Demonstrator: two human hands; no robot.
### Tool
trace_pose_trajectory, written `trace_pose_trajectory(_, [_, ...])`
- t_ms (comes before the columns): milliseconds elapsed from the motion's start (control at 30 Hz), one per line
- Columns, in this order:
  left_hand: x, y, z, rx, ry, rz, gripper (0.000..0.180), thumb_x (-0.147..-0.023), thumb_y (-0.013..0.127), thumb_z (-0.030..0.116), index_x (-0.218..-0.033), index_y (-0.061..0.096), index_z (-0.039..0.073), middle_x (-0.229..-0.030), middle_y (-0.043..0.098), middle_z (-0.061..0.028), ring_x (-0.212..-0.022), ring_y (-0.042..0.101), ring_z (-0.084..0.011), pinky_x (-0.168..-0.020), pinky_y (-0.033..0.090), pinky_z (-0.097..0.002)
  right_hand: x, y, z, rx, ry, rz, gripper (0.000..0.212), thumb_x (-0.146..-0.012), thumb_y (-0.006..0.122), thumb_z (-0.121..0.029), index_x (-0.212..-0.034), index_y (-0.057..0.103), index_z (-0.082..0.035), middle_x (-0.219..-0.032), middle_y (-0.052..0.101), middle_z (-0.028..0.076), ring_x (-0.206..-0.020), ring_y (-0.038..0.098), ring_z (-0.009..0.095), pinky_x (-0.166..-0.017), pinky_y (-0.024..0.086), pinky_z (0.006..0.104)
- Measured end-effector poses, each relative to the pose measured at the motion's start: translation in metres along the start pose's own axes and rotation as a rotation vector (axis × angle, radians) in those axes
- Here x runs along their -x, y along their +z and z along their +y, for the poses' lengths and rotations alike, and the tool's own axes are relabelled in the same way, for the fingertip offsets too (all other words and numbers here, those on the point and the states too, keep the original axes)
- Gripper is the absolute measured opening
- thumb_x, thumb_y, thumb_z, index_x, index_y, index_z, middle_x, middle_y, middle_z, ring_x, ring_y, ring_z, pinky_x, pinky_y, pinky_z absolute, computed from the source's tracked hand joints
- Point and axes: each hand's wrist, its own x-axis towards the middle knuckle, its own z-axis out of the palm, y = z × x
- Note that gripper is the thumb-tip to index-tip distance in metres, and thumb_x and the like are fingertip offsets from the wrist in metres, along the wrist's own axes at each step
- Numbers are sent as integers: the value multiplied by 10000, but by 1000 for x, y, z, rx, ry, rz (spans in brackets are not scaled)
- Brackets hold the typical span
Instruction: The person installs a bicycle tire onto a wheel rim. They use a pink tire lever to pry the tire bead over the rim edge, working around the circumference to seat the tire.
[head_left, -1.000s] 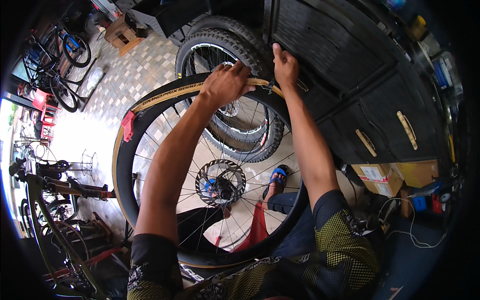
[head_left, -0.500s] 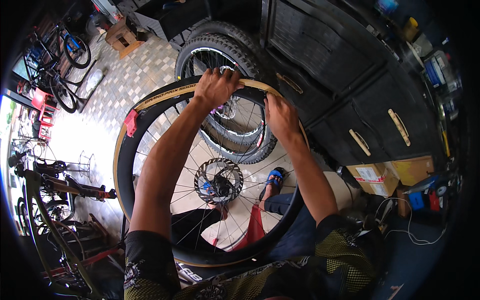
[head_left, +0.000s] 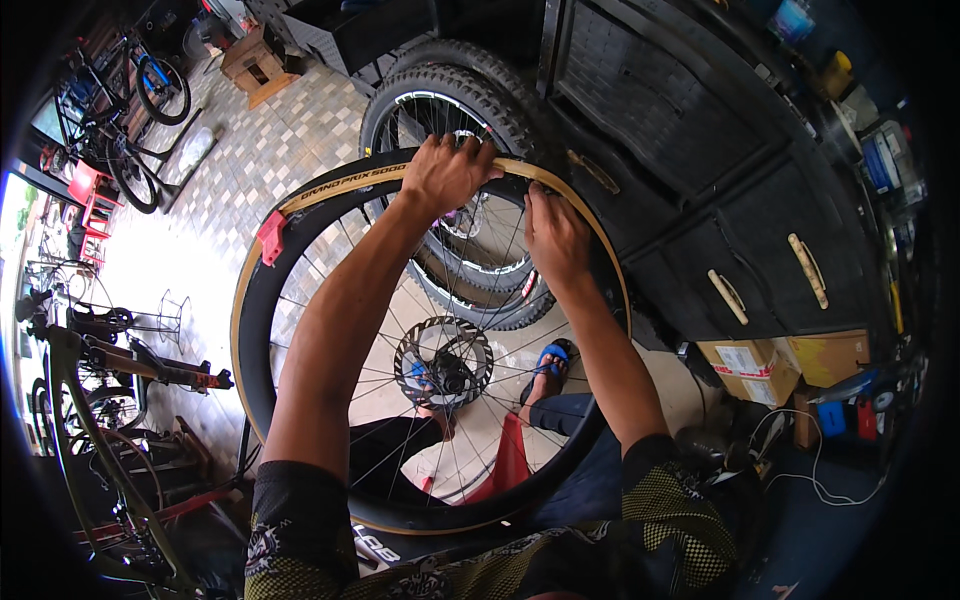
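A bicycle wheel stands before me, its deep black rim [head_left: 258, 350] carrying a tan-walled tyre [head_left: 352, 182]. At the top, my left hand [head_left: 450, 178] is closed over the tyre, fingers wrapped across its far side. Just right of it, my right hand [head_left: 558, 235] has its fingers bent together against the rim's inner side; its thumb is mostly hidden. A pink-red tyre lever [head_left: 271, 238] sits hooked at the upper left of the rim, with no hand on it. The disc rotor [head_left: 443, 362] and spokes show between my forearms.
Knobbly-tyred wheels [head_left: 440, 88] lean beyond mine against a black cabinet [head_left: 660, 130]. Cardboard boxes [head_left: 750, 368] and a white cable [head_left: 820, 480] are at right. A bicycle frame [head_left: 70, 400] stands close at left. My sandalled foot [head_left: 550, 368] is below the wheel.
My right hand has slid from the tyre's edge to the rim's inner side, and more tan sidewall shows beside it. My left hand keeps its grip. The whole view has shifted slightly.
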Motion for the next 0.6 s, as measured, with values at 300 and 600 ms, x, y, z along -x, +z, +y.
trace_pose_trajectory(300, [-4,-2,-2,-6,-2,-171,521,-1106,463,496,-1236,632,20,-1009,757,-177,-929,764,-385,-878,577,-479,-62,-30,14,-156,154,-466,205,-964,727,-182,-1077,720,-11,-982,752,249,-952,735,424,-785,588,503])
trace_pose_trajectory(600, [-4,2,-2,14,-7,-161,507,-1101,477,483,-1217,634,15,-1004,758,-188,-932,768,-388,-891,580,-492,-117,-48,31,-274,179,-709,215,-876,783,-171,-1038,804,-31,-965,754,263,-970,739,441,-911,581,495])
